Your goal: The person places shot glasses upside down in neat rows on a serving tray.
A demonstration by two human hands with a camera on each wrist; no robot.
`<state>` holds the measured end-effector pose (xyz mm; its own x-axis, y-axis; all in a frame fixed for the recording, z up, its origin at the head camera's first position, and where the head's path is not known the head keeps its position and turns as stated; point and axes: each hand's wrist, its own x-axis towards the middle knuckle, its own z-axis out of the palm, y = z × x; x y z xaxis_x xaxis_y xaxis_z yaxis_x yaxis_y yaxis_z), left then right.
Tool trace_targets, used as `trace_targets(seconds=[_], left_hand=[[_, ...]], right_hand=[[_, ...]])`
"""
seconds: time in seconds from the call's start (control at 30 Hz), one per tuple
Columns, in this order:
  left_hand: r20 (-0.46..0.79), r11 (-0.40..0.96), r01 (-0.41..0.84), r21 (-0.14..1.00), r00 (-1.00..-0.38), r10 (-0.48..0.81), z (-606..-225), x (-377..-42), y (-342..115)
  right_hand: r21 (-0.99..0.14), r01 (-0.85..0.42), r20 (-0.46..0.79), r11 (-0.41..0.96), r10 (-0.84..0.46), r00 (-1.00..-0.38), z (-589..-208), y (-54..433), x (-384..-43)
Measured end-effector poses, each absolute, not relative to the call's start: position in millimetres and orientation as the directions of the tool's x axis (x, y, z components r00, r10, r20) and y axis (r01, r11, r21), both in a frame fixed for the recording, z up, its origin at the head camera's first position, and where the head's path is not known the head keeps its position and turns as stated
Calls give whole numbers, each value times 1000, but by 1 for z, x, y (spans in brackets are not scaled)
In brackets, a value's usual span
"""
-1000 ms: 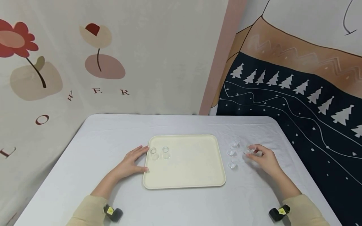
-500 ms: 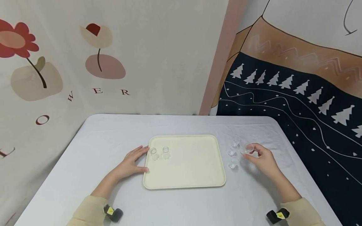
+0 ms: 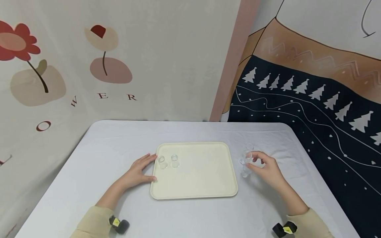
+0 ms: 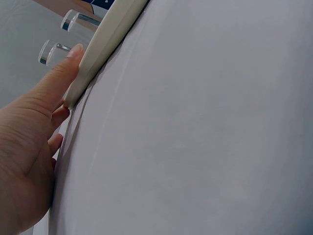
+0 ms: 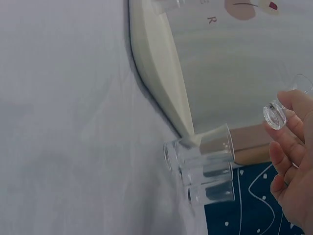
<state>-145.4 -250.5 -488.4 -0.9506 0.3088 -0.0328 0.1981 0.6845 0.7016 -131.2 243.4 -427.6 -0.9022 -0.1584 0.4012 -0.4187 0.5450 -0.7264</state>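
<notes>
My right hand (image 3: pixel 265 167) pinches a small clear shot glass (image 5: pixel 275 116) between thumb and fingers, its thick base downward and its rim partly hidden by the hand. Beside and below it, three more clear shot glasses (image 5: pixel 210 143) stand upright in a cluster on the table, right of a cream tray (image 3: pixel 193 178); in the head view the held glass overlaps them. Two shot glasses (image 3: pixel 174 161) sit upside down on the tray's left part. At the tray's left rim rests my left hand (image 3: pixel 135 171), fingers straight and spread, thumb (image 4: pixel 63 73) touching the edge.
A white cloth (image 3: pixel 125 138) covers the table under the tray. Behind it hangs a pale curtain (image 3: pixel 166 66) with flower prints, and a dark printed cloth (image 3: pixel 268 105) lies at the right. Each wrist wears a small black camera (image 3: pixel 120 225).
My right hand has moved left with the held shot glass, from right of the cluster to over it. The left hand, the tray and the two glasses on it have stayed put.
</notes>
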Motion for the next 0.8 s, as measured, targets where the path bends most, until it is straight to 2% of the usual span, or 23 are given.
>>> trace_targets(seconds=[0.23,0.43,0.8], left_hand=[[-29,674,202,710,-948,316,-489,-146,-251],[-33,679,200,707,-949,313,-489,-145,-251],[-34,682,199,703,-949,312,-488,-145,-250]], right_hand=[[-704,-465,437,537,-189,-879,-420,227,-129],[-701,-512,457,496,-238,-857,-398,210,-121],[-736,-511,456,445,-232,-859,-388,188,-123]])
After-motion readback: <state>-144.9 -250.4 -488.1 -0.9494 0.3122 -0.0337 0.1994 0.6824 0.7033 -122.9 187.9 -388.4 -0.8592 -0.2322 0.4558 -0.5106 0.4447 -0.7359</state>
